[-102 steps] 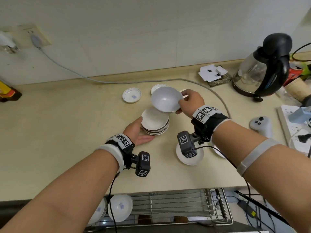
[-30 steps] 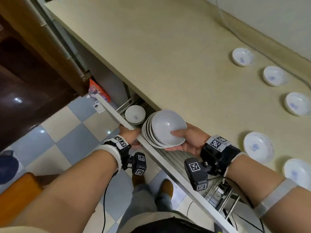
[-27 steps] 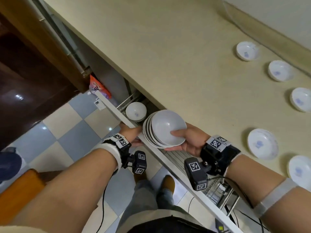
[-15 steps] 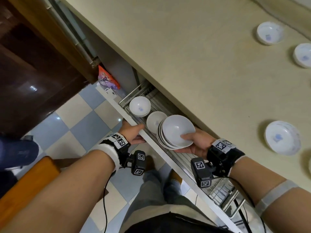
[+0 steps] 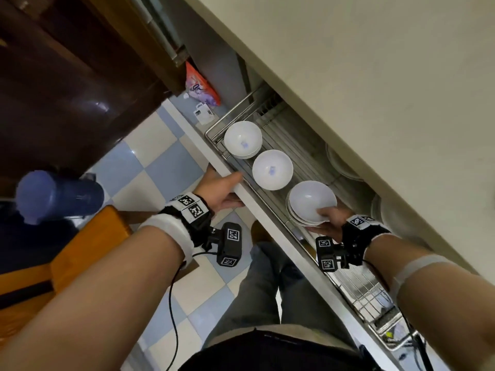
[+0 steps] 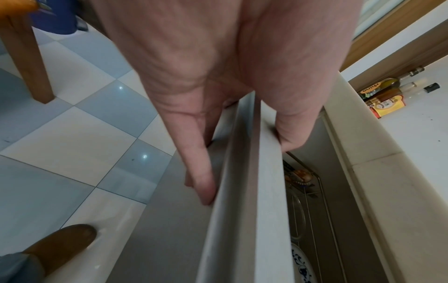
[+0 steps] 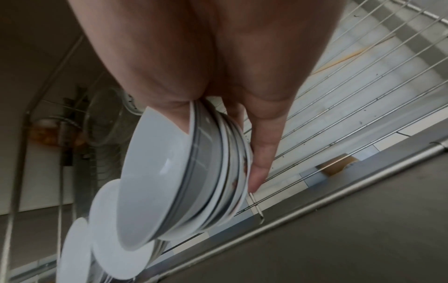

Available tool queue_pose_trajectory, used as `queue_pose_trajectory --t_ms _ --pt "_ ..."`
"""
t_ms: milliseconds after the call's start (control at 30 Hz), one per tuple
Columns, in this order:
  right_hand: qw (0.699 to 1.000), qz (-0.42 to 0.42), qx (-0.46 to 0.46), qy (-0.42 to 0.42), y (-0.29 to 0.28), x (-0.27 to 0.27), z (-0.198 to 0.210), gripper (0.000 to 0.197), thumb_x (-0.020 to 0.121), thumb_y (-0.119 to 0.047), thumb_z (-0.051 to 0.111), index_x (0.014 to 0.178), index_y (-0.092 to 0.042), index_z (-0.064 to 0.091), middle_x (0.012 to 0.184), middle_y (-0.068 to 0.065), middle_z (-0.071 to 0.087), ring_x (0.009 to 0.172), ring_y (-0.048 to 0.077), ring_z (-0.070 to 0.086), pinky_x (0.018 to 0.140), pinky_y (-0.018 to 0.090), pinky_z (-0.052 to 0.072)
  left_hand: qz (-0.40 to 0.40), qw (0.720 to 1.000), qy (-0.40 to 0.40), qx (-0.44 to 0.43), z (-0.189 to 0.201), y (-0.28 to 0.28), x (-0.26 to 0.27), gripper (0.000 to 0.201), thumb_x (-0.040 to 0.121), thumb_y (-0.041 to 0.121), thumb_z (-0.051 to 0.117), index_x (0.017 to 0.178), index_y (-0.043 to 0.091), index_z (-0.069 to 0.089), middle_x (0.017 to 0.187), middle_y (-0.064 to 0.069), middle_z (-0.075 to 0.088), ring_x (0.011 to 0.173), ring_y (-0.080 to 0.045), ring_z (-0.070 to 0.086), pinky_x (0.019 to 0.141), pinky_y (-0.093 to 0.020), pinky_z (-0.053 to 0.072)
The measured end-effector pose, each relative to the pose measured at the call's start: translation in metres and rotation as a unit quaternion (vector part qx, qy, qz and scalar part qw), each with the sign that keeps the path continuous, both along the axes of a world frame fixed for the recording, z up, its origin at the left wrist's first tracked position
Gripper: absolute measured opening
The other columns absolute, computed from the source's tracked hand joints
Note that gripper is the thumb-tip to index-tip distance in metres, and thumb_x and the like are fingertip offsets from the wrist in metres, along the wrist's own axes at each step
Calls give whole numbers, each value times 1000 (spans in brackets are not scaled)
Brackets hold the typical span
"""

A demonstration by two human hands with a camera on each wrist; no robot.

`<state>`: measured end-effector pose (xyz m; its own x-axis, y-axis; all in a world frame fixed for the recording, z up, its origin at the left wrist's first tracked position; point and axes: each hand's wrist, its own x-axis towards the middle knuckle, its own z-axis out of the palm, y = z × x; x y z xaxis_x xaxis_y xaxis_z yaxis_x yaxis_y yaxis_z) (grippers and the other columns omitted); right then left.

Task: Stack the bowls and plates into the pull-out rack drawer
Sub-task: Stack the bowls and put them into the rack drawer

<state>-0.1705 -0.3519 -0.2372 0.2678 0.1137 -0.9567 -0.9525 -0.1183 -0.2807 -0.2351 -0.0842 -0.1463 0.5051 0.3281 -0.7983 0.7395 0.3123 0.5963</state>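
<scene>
**Stack of bowls held over the open rack drawer**

I see my right hand clamped on a stack of bowls and plates: thumb over the near rim, fingers underneath. The stack sits tilted just above the wire floor of the pull-out rack drawer, beside its white front panel. The top bowl is plain white and deep; shallower white dishes nest under it, and one lower rim carries a brownish mark, though the right wrist view is too blurred for me to tell what it is.

Already in the drawer are two more white bowls, each with a small blue mark inside: the middle bowl just beside the held stack, and the far bowl in the corner, resting on another dish. Larger plates lie deeper in, partly hidden under the desk.

My left hand grips the panel's top edge, thumb over it, fingers on the outer face.

Below is a blue-and-white checked floor, a wooden chair, a blue container and a dark wooden door.
</scene>
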Motion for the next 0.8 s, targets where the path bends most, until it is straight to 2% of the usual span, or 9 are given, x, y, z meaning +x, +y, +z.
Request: queue_pose_trajectory --t_ms 133,267,433,567,667,800 --pt "1000 -17 8 -8 -2 1 -25 63 87 8 51 137 -30 43 143 19 42 120 53 51 88 63 54 9 1000 5 13 -5 1 0 46 89 12 68 133 17 54 103 -9 76 79 -29 79 70 -45 64" --pt "999 -35 29 -13 -3 0 -39 66 87 7 52 141 -30 43 146 18 41 124 53 48 87 62 54 9 1000 4 19 -6 0 -1 52 87 16 71 135 19 52 101 -5 77 86 -31 78 74 -47 64" --pt "999 -15 19 -42 4 -3 -45 66 89 5 53 141 -34 38 143 14 37 126 50 43 85 63 54 13 1000 4 18 -5 -1 -2 48 90 12 67 136 18 51 102 -6 73 92 -33 76 72 -44 63" --pt "999 -16 -7 -45 7 -5 -48 63 89 -3 61 141 -26 36 143 17 40 124 50 47 86 63 54 17 1000 9 24 -5 -2 -1 47 91 13 66 136 17 51 103 -7 73 91 -33 76 73 -44 63" --pt "999 15 -21 -43 5 -3 -45 60 89 -6 62 142 -21 38 136 15 44 122 47 50 88 60 55 26 999 13 26 -5 -3 -1 49 89 14 67 135 18 52 102 -5 74 89 -33 77 75 -46 63" --pt "999 32 -15 -24 -3 0 -38 51 92 -4 58 140 -13 44 134 22 48 109 43 53 86 58 55 34 999 16 19 -1 -6 -1 51 87 14 68 135 18 52 116 -11 73 95 -36 76 74 -47 63"
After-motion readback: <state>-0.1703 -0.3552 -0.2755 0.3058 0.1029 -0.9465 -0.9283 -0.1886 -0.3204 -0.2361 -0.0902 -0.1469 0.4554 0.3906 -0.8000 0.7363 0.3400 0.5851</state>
